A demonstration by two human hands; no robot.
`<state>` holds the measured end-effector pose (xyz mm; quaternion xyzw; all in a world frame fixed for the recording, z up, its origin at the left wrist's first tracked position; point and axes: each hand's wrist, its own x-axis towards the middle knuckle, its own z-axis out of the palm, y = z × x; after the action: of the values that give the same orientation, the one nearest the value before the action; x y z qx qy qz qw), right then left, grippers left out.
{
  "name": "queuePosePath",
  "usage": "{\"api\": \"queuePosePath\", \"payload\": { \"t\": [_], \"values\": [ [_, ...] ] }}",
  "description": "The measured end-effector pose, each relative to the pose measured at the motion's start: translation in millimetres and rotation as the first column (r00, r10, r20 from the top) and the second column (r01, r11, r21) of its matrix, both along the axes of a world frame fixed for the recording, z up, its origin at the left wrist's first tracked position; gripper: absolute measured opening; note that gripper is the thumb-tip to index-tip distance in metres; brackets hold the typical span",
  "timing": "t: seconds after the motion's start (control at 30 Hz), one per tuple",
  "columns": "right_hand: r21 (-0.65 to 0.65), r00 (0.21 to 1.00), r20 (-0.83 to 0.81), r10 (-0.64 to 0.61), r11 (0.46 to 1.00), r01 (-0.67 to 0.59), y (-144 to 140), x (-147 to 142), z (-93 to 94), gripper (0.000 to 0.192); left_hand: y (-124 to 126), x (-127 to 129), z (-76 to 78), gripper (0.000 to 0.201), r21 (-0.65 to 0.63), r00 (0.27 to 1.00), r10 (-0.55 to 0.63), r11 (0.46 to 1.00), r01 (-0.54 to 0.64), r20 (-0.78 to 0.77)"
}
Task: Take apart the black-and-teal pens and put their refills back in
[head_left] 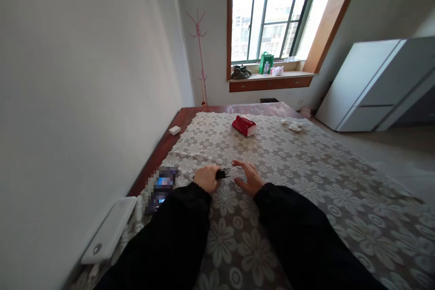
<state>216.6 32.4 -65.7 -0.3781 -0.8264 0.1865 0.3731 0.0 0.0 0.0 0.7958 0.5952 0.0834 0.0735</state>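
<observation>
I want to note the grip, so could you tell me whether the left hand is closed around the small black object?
Closed: the left hand is curled around the small black object, whose end pokes out.

**A flowered bed and what lies on it**

We see a wide bed under a grey lace cover with white flowers (306, 176). Far beyond our fingertips lies a red rectangular packet (244, 126), with small white scraps (292, 126) to its right. Left of the fingers, a dark phone-like slab (161, 188); nearer us, a flat white plastic box (110, 231).
</observation>
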Motion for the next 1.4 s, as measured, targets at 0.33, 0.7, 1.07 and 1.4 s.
{"api": "queuePosePath", "payload": {
  "t": [0.33,0.7,1.07,1.4],
  "values": [
    [-0.028,0.998,0.056,-0.028,0.999,0.030,1.3,-3.2,-1.4,0.060,77.7,-49.2,7.1,0.047,-0.047,0.992,-0.066,0.997,0.062,-0.104],
    [-0.007,0.992,0.121,-0.028,1.000,0.029,1.9,-4.1,-3.9,0.060,42.1,-43.3,-28.6,0.064,-0.007,0.999,-0.015,1.000,0.014,-0.034],
    [0.045,0.981,0.190,-0.038,0.999,0.030,0.6,-1.3,-4.0,0.054,10.1,-21.8,-16.7,0.019,0.203,0.990,0.139,0.970,-0.132,-0.017],
    [0.111,0.983,0.175,-0.051,0.993,0.031,-0.2,-1.0,-3.1,0.046,3.6,-17.5,-18.2,0.027,0.173,0.985,0.136,0.978,-0.116,-0.107]
  ]
}}
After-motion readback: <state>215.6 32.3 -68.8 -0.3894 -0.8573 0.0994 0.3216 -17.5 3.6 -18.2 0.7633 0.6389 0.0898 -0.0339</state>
